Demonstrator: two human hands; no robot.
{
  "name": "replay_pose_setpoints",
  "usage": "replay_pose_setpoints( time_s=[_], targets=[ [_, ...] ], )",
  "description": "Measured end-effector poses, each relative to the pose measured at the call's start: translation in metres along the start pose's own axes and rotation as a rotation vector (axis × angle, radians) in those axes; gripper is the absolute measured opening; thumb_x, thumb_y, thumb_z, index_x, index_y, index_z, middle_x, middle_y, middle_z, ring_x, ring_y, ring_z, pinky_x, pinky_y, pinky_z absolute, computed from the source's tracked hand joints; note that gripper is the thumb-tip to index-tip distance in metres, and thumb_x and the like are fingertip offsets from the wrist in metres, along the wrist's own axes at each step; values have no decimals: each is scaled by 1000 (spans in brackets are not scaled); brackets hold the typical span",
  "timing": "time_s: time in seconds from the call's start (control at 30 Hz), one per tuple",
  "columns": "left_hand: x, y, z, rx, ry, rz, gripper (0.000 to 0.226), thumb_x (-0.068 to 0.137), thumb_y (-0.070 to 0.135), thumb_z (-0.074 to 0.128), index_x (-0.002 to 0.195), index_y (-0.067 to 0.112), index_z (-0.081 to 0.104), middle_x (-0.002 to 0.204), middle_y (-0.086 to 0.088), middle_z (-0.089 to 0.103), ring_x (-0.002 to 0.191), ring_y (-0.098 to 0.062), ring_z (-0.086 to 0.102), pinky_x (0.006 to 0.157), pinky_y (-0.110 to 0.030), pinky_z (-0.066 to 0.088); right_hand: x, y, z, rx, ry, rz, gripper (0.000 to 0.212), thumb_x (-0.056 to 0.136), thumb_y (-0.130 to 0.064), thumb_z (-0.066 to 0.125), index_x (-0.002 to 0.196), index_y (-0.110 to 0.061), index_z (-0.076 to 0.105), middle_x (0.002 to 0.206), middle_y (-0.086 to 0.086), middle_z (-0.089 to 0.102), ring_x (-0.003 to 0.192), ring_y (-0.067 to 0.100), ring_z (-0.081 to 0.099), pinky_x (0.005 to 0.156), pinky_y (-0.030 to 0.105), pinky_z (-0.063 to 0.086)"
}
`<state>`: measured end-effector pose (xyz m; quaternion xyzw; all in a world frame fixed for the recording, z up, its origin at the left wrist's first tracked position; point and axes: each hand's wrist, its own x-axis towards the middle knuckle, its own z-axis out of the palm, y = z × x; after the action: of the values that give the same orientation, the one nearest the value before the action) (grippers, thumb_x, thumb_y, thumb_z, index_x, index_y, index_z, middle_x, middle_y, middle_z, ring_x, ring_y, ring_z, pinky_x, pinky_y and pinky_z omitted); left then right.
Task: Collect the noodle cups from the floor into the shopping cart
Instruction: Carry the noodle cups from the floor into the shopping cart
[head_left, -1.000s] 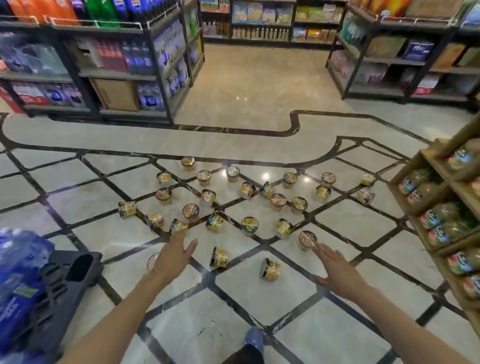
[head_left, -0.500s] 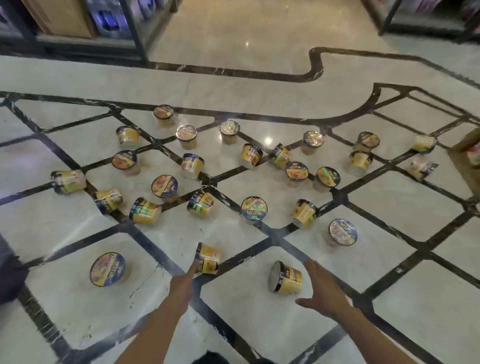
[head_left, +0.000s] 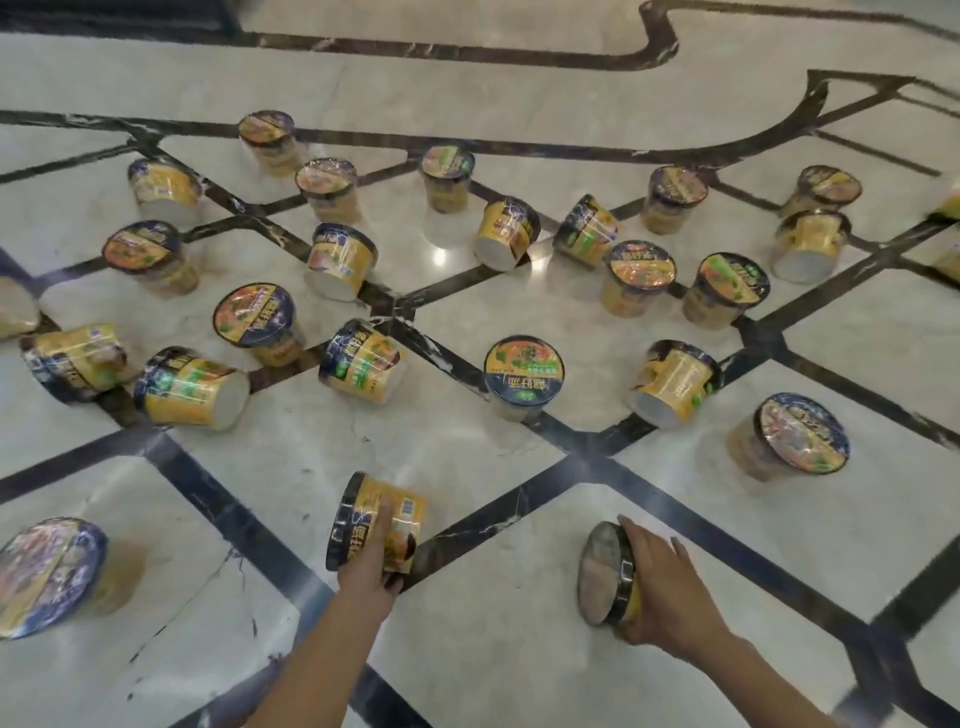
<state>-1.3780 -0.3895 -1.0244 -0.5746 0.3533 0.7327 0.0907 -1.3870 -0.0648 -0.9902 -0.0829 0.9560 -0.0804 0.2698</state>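
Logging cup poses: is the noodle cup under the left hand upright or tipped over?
Tipped over. The noodle cup lies on its side on the floor, dark lid rim facing left, with the left hand laid over its wall.

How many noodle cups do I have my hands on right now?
2. The left cup lies sideways under the left hand; the right cup lies sideways under the right hand.

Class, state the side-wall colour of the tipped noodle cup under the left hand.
Mainly yellow, dark band at the lid rim, on the noodle cup under the left hand; head view.
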Motion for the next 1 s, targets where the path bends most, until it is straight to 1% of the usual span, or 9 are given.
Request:
replay_pose_setpoints(
  time_s=[0.1, 0.17, 0.33, 0.47, 0.6, 0.7, 0.8, 0.93, 1.0],
  targets=[
    [13, -1, -2, -75, 14, 67, 129, 17, 47, 95, 133, 16, 47, 127, -3, 59, 113, -27, 58, 96, -43, 48, 0, -2, 9, 80, 74, -5, 107, 45, -54, 83, 136, -19, 40, 130, -5, 50, 119, 17, 51, 102, 25, 36],
    [22, -1, -11, -96, 8, 74, 140, 4, 45, 95, 133, 15, 46, 125, -3, 60, 111, -28, 59, 96, -46, 49, -3, -6, 1, 120, 49, 24, 96, 45, -50, 84, 129, -22, 46, 121, -7, 55, 111, 15, 56, 94, 21, 40],
    [-55, 36, -17, 53, -59, 49, 83, 52, 39, 91, 122, 9, 58, 111, -7, 68, 101, -23, 65, 80, -35, 54, -15, -25, -53, 373, 38, 239, 98, 46, -50, 85, 128, -20, 42, 120, -2, 57, 105, 18, 58, 85, 28, 49],
    [-151, 95, -26, 108, -98, 157, 69, 56, 30, 82, 117, 5, 61, 109, -11, 68, 99, -26, 64, 100, -40, 44, -40, -74, -144, 588, 158, 299, 91, 53, -38, 91, 124, -10, 41, 102, -4, 51, 88, 14, 50, 71, 24, 39],
    [-256, 160, -47, 133, -57, 253, 46, 63, 24, 83, 101, 5, 66, 94, -9, 71, 83, -23, 65, 74, -33, 50, -70, -143, -246, 710, 124, 241, 94, 49, -38, 93, 124, -9, 44, 104, -5, 54, 91, 11, 50, 75, 23, 41],
    [-351, 212, -71, 172, -13, 368, 26, 69, 17, 81, 87, 6, 68, 69, -4, 71, 60, -19, 62, 59, -29, 48, -95, -200, -318, 771, 52, 165, 109, 32, -64, 89, 120, -13, 49, 109, -6, 63, 100, 13, 61, 84, 31, 53],
    [-455, 266, -109, 151, 26, 458, 27, 63, 18, 84, 81, 5, 68, 74, -13, 71, 63, -22, 63, 60, -30, 48, -113, -256, -375, 878, -45, 59, 118, 23, -69, 88, 123, -18, 50, 111, -4, 67, 101, 15, 65, 86, 37, 56],
    [-589, 321, -169, 131, 75, 587, 60, 43, 32, 94, 91, 10, 67, 83, -10, 74, 75, -25, 68, 66, -34, 52, -204, -368, -490, 876, -141, -110, 82, 42, -44, 95, 112, -21, 60, 106, -2, 71, 96, 15, 68, 86, 37, 56],
    [-650, 339, -204, 84, 111, 629, 72, 41, 31, 91, 105, 9, 64, 97, -12, 73, 87, -29, 68, 67, -34, 55, -246, -415, -532, 841, -216, -225, 87, 43, -48, 94, 117, -20, 58, 109, -2, 70, 101, 17, 65, 88, 37, 55]
  ],
)
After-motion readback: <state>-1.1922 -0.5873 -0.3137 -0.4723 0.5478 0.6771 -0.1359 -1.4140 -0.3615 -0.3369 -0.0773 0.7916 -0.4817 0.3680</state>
